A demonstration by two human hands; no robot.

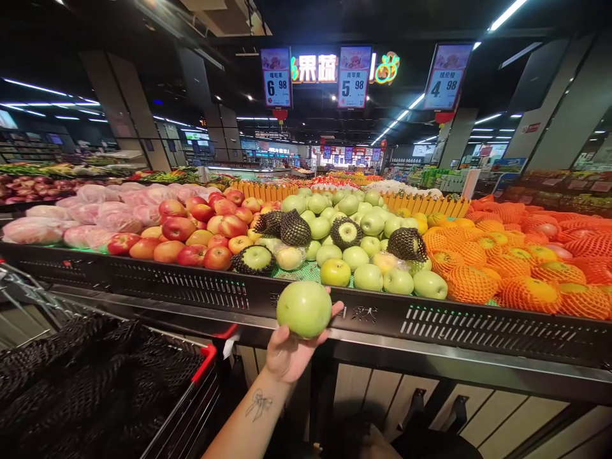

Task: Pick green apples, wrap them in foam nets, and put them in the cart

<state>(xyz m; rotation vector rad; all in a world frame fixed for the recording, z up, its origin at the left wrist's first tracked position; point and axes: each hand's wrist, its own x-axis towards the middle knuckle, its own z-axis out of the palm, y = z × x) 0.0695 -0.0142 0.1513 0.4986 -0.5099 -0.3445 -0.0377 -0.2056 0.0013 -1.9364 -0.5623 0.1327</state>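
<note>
My left hand [287, 354] is raised palm-up in front of the fruit stand and shut around a large green apple [304, 308]. The forearm below it carries a small bow tattoo. The apple is held just in front of the stand's black front rail [191, 290], below the pile of green apples [363, 255]. Some apples in that pile wear dark foam nets [295, 229]. My right hand is not in view.
Red apples [191, 236] lie left of the green ones, with bagged pink fruit [95, 213] further left. Oranges in orange netting [516, 268] lie to the right. A shopping cart with a red-trimmed edge [205, 360] stands at lower left. Price signs [352, 76] hang overhead.
</note>
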